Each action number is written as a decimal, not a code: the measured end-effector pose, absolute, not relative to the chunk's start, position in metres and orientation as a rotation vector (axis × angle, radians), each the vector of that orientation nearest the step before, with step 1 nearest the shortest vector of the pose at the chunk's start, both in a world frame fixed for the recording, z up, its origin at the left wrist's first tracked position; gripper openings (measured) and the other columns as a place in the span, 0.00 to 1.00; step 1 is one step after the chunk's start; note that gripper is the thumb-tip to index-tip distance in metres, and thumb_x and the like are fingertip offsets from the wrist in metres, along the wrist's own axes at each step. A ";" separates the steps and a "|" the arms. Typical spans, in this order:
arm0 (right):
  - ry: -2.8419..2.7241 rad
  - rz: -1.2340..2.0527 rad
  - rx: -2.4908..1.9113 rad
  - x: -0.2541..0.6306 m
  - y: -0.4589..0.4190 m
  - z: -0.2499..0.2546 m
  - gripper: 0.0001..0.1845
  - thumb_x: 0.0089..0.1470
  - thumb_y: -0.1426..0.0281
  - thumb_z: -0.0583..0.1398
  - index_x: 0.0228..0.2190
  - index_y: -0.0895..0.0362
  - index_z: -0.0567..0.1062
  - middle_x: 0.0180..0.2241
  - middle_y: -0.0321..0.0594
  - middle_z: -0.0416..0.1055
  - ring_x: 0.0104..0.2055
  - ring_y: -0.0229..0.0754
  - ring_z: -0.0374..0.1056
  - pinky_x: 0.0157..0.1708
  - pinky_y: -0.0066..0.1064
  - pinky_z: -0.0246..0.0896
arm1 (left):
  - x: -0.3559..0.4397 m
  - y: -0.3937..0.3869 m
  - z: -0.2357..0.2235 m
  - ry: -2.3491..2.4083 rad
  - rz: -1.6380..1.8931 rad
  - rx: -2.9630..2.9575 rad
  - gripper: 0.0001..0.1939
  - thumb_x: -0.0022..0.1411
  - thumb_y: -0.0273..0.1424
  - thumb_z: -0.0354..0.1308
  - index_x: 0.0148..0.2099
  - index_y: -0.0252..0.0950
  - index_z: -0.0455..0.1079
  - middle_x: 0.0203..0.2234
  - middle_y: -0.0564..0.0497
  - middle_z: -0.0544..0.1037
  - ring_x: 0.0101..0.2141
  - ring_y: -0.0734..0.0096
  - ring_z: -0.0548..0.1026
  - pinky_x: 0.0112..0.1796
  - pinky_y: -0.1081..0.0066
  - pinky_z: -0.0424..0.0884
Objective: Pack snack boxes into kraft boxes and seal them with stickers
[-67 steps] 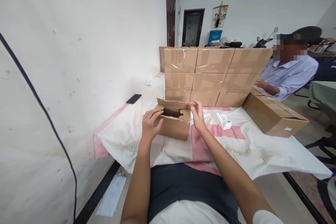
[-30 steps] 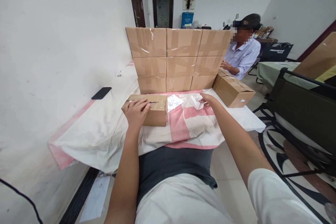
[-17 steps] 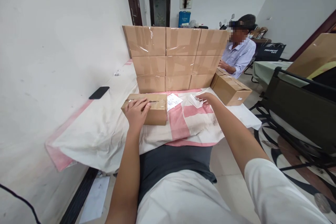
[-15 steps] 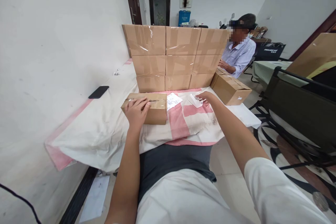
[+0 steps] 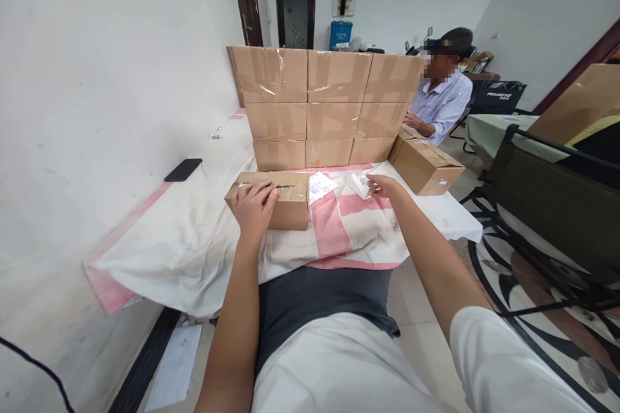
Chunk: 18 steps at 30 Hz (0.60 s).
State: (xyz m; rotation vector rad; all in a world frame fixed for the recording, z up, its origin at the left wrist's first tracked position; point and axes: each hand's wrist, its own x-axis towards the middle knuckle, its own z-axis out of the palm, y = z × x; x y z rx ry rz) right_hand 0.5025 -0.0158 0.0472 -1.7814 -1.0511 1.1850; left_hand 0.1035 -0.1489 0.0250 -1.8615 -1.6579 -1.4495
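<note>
A small brown cardboard box point(image 5: 289, 202) lies closed on the white and pink cloth point(image 5: 339, 232). My left hand point(image 5: 252, 205) rests flat on its top, pressing the flaps down. My right hand point(image 5: 385, 186) reaches to the right and closes its fingers on a white tape dispenser point(image 5: 361, 185) that sits on the cloth. A small printed paper slip point(image 5: 320, 185) lies between the box and the dispenser.
A wall of taped cardboard boxes point(image 5: 329, 106) stands stacked behind. Another box point(image 5: 426, 166) lies at the right, by a seated person in a light shirt point(image 5: 443, 106). A black phone point(image 5: 183, 170) lies at the left near the wall. Dark chairs point(image 5: 557, 206) stand at the right.
The box's flaps, open 2.2 s ago, are shut under my left hand. My right hand left the box, reached right and took hold of the tape dispenser.
</note>
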 end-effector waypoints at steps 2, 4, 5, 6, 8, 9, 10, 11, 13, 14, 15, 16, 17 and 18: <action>-0.981 1.238 -1.803 0.503 -0.020 0.048 0.13 0.68 0.62 0.61 0.45 0.60 0.75 0.37 0.38 0.74 0.32 0.35 0.71 0.30 0.28 0.72 | 0.104 -0.149 0.025 -1.664 -1.453 -1.862 0.15 0.72 0.44 0.54 0.47 0.50 0.82 0.49 0.56 0.84 0.52 0.50 0.73 0.56 0.47 0.60; -0.933 1.267 -1.800 0.504 -0.025 0.047 0.13 0.68 0.63 0.62 0.45 0.60 0.75 0.38 0.38 0.74 0.33 0.35 0.72 0.31 0.28 0.73 | 0.104 -0.149 0.024 -1.672 -1.451 -1.864 0.15 0.72 0.44 0.54 0.48 0.50 0.82 0.49 0.55 0.84 0.52 0.49 0.73 0.56 0.47 0.59; -0.916 1.273 -1.787 0.504 -0.027 0.046 0.12 0.68 0.63 0.62 0.45 0.60 0.75 0.38 0.38 0.74 0.33 0.35 0.72 0.31 0.29 0.73 | 0.104 -0.149 0.024 -1.675 -1.447 -1.866 0.15 0.72 0.44 0.54 0.48 0.50 0.82 0.50 0.55 0.84 0.53 0.50 0.73 0.56 0.47 0.59; -0.903 1.276 -1.772 0.504 -0.029 0.044 0.12 0.68 0.64 0.62 0.46 0.60 0.75 0.39 0.39 0.74 0.34 0.36 0.72 0.32 0.29 0.73 | 0.104 -0.149 0.024 -1.677 -1.444 -1.866 0.15 0.72 0.44 0.54 0.48 0.50 0.82 0.50 0.56 0.84 0.53 0.50 0.73 0.56 0.48 0.59; -0.885 1.272 -1.733 0.503 -0.031 0.040 0.12 0.67 0.64 0.62 0.47 0.59 0.75 0.41 0.40 0.75 0.35 0.36 0.72 0.33 0.30 0.74 | 0.104 -0.149 0.024 -1.679 -1.440 -1.867 0.15 0.72 0.44 0.54 0.48 0.50 0.81 0.50 0.55 0.84 0.53 0.50 0.73 0.57 0.48 0.58; -0.879 1.268 -1.712 0.503 -0.032 0.037 0.12 0.67 0.64 0.62 0.48 0.59 0.75 0.42 0.40 0.75 0.36 0.37 0.73 0.34 0.31 0.75 | 0.103 -0.150 0.023 -1.679 -1.438 -1.868 0.15 0.72 0.43 0.54 0.48 0.51 0.81 0.50 0.55 0.84 0.53 0.50 0.73 0.57 0.48 0.58; -0.873 1.264 -1.694 0.503 -0.032 0.035 0.13 0.67 0.64 0.62 0.48 0.59 0.75 0.43 0.40 0.75 0.36 0.37 0.73 0.34 0.31 0.75 | 0.103 -0.150 0.023 -1.677 -1.438 -1.866 0.15 0.72 0.43 0.54 0.48 0.51 0.81 0.50 0.55 0.84 0.53 0.50 0.73 0.57 0.48 0.58; -0.868 1.262 -1.675 0.504 -0.032 0.032 0.13 0.67 0.64 0.62 0.48 0.59 0.75 0.43 0.40 0.75 0.37 0.37 0.73 0.35 0.31 0.75 | 0.103 -0.150 0.023 -1.674 -1.437 -1.863 0.15 0.72 0.43 0.54 0.48 0.51 0.81 0.50 0.55 0.84 0.53 0.50 0.73 0.57 0.48 0.58; -0.863 1.262 -1.635 0.505 -0.031 0.028 0.12 0.67 0.64 0.62 0.47 0.59 0.75 0.42 0.40 0.75 0.36 0.36 0.72 0.34 0.30 0.74 | 0.103 -0.150 0.023 -1.668 -1.434 -1.861 0.14 0.72 0.43 0.54 0.48 0.51 0.81 0.50 0.55 0.84 0.53 0.50 0.73 0.56 0.48 0.58; -0.862 1.264 -1.613 0.506 -0.031 0.026 0.11 0.67 0.65 0.62 0.46 0.60 0.75 0.40 0.39 0.74 0.34 0.36 0.72 0.33 0.29 0.73 | 0.103 -0.150 0.023 -1.668 -1.434 -1.858 0.14 0.72 0.43 0.54 0.48 0.51 0.81 0.50 0.55 0.84 0.53 0.50 0.73 0.56 0.48 0.58; -0.861 1.267 -1.589 0.508 -0.031 0.024 0.10 0.67 0.65 0.62 0.44 0.60 0.75 0.38 0.37 0.74 0.33 0.35 0.71 0.32 0.29 0.72 | 0.103 -0.150 0.024 -1.670 -1.435 -1.856 0.14 0.72 0.43 0.55 0.48 0.50 0.81 0.50 0.55 0.84 0.52 0.50 0.73 0.56 0.49 0.58; -0.863 1.271 -1.564 0.509 -0.032 0.023 0.09 0.67 0.65 0.62 0.42 0.60 0.75 0.36 0.36 0.73 0.31 0.34 0.69 0.31 0.28 0.71 | 0.103 -0.150 0.024 -1.672 -1.435 -1.855 0.13 0.72 0.43 0.55 0.48 0.50 0.81 0.50 0.55 0.84 0.52 0.50 0.73 0.56 0.49 0.58; -0.865 1.275 -1.538 0.511 -0.033 0.021 0.08 0.66 0.66 0.63 0.40 0.60 0.74 0.33 0.34 0.71 0.29 0.33 0.67 0.30 0.27 0.71 | 0.104 -0.151 0.024 -1.675 -1.435 -1.853 0.13 0.72 0.43 0.55 0.48 0.50 0.81 0.50 0.55 0.84 0.52 0.51 0.73 0.56 0.49 0.58; -0.869 1.279 -1.512 0.512 -0.034 0.020 0.08 0.65 0.67 0.63 0.37 0.60 0.73 0.31 0.32 0.69 0.27 0.32 0.65 0.30 0.27 0.71 | 0.104 -0.151 0.025 -1.677 -1.434 -1.852 0.14 0.72 0.43 0.55 0.48 0.50 0.81 0.50 0.55 0.84 0.52 0.51 0.73 0.56 0.49 0.58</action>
